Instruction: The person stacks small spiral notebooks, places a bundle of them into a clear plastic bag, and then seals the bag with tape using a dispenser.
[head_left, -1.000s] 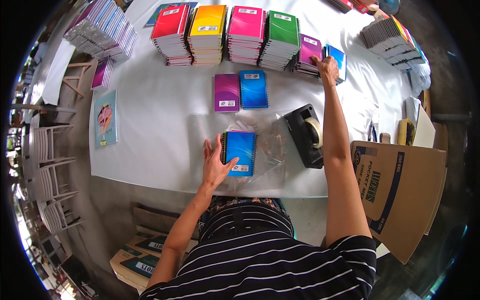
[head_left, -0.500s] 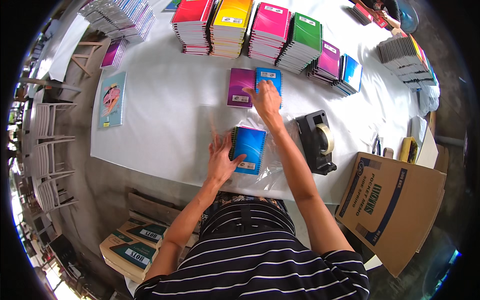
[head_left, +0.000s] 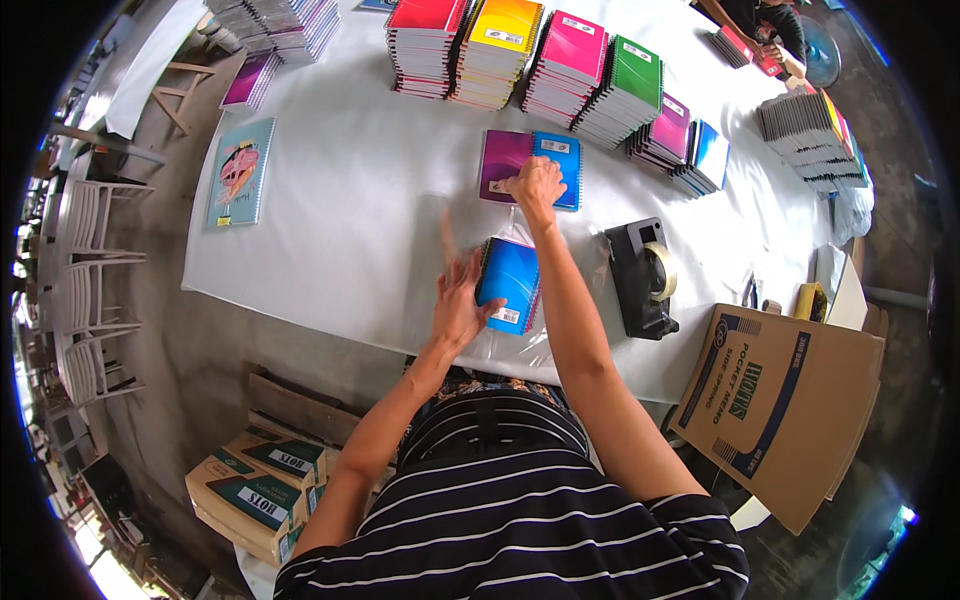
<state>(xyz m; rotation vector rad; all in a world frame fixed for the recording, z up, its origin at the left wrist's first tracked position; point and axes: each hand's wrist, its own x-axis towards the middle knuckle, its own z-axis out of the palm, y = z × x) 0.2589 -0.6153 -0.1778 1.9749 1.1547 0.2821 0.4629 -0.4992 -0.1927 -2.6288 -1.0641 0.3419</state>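
Note:
A blue spiral notebook [head_left: 513, 272] lies near the table's front edge, with a red edge showing beneath its right side. My left hand [head_left: 459, 308] holds it at the left side, thumb across the lower cover and fingers along the spiral. Farther off, a purple notebook [head_left: 507, 153] and a second blue notebook [head_left: 567, 152] lie side by side. My right hand [head_left: 540, 184] rests over where they meet, its fingers curled; what they pinch is hidden under the hand. Clear plastic film [head_left: 508, 345] shows around the near notebook.
A black tape dispenser [head_left: 634, 285] stands to the right, beside an open cardboard box [head_left: 775, 400]. Stacks of coloured notebooks [head_left: 500, 60] line the far side. A teal notebook [head_left: 240, 172] lies at left. Another person's hands [head_left: 775, 55] are at the far right.
The whole view has shifted, so the tabletop things appear a little farther right and up. My left hand stays on the near notebook. The right hand's fingers look more curled over the far pair.

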